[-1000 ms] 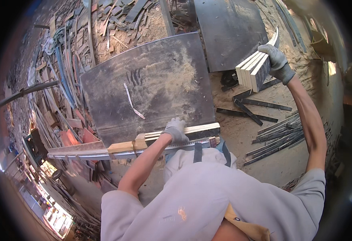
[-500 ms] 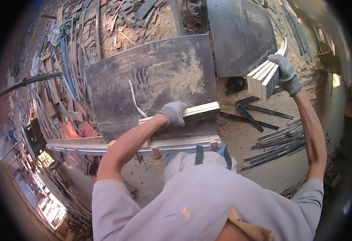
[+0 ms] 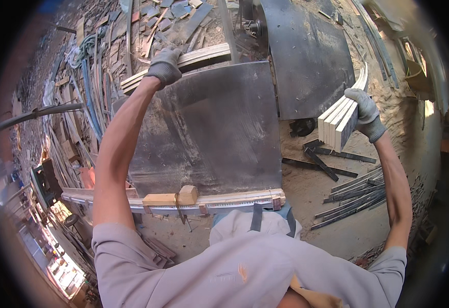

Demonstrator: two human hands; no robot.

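Note:
My left hand (image 3: 165,65), in a grey glove, is stretched far forward and presses on a long pale wooden strip (image 3: 204,55) lying at the far edge of the dark table top (image 3: 214,133). My right hand (image 3: 364,109), also gloved, is raised at the right and grips a stack of several pale wooden strips (image 3: 339,123) with dark faces, held on edge above the floor. The table surface between my arms looks swept bare of sawdust.
A wooden fence rail with a small wood block (image 3: 187,195) runs along the table's near edge. A second dark sheet (image 3: 306,51) lies beyond at the right. Dark strips (image 3: 352,190) litter the sawdust floor at right; scrap wood (image 3: 106,61) is heaped at left.
My left hand has pushed the wooden strip from the near edge across the table to its far edge, sweeping the sawdust away. My right hand has lowered slightly with its stack.

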